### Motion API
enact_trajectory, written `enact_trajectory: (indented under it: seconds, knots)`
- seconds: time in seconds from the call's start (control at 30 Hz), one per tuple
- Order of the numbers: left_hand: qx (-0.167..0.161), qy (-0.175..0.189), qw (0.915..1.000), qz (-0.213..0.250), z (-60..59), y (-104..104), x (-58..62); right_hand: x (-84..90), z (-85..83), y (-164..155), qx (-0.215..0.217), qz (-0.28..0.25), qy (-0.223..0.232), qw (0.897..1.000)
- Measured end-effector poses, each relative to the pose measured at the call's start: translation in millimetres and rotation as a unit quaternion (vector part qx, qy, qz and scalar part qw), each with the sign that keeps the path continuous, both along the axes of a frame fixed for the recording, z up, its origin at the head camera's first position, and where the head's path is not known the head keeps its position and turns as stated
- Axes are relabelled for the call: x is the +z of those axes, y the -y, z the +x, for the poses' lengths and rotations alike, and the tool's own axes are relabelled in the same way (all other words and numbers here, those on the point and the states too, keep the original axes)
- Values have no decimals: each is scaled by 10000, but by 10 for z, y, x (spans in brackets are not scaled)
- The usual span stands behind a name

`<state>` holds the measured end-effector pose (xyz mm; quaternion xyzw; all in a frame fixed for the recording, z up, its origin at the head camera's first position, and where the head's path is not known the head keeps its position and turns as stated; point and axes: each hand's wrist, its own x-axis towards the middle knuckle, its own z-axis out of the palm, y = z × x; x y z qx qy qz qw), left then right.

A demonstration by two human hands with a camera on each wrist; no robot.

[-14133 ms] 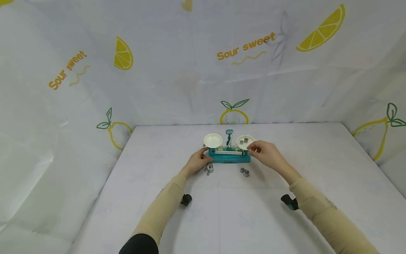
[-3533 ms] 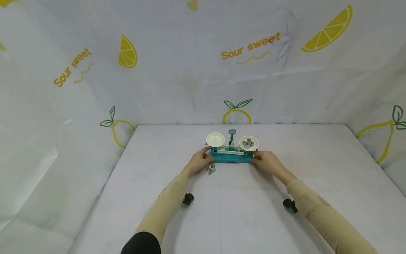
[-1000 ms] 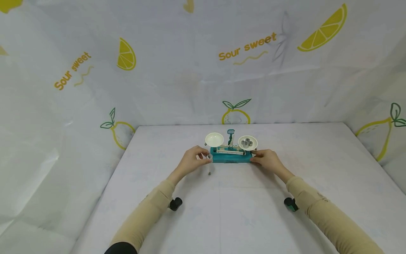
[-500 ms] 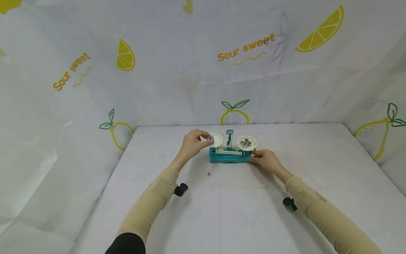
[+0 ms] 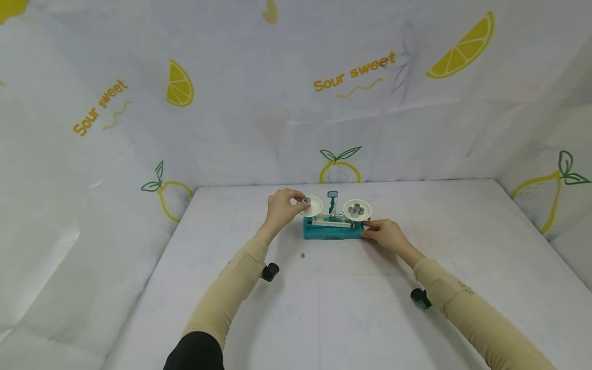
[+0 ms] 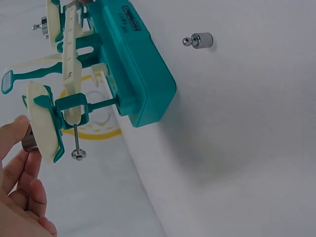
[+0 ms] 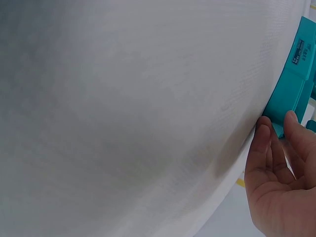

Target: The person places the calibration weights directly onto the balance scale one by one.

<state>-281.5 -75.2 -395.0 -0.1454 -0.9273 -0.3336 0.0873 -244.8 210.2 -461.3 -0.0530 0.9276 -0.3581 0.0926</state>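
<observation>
A teal balance scale (image 5: 326, 234) with two cream pans stands on the white table. My left hand (image 5: 280, 209) pinches a metal weight (image 6: 29, 141) between thumb and fingers at the left pan (image 5: 315, 207). In the left wrist view the weight is right at the pan's inner face and partly covered by the thumb. Several metal weights (image 5: 356, 209) sit together in the right pan (image 5: 367, 211). My right hand (image 5: 386, 234) grips the right end of the teal base, thumb on its front face, as the right wrist view shows.
One small knobbed weight (image 6: 201, 40) lies on the table (image 5: 351, 308) in front of the base's left end. A white sheet (image 5: 259, 128) with lemon prints rises behind and beside the table. Black wrist cameras (image 5: 270, 272) hang under both forearms.
Over the last second my left hand has lifted the weight from beside the base up to the left pan. Earlier, loose weights went from the table into the right pan. My right hand stays put.
</observation>
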Motion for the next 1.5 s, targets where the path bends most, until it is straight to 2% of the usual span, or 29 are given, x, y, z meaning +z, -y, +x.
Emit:
enact_trajectory:
  seconds: [0.23,0.5,0.73,1.0,1.17,1.5]
  knots:
    - [11,28,10000,74,6,6,-24,4,2,18,56,-3,-15,10000]
    - [-19,-300,9994,192,46,16,48,23,-8,5,24,-75,-4,10000]
    - [-121,-211,9990,367,160,48,11,34,-15,6,36,-60,-34,10000]
    - [-349,-275,9965,707,331,123,-123,8,-19,-1,60,1,-95,9999]
    - [-585,-275,9952,732,420,184,-251,-6,-23,-6,78,30,-106,9999]
    - [-736,450,9945,596,520,285,-513,-1,-14,6,72,54,-59,9999]
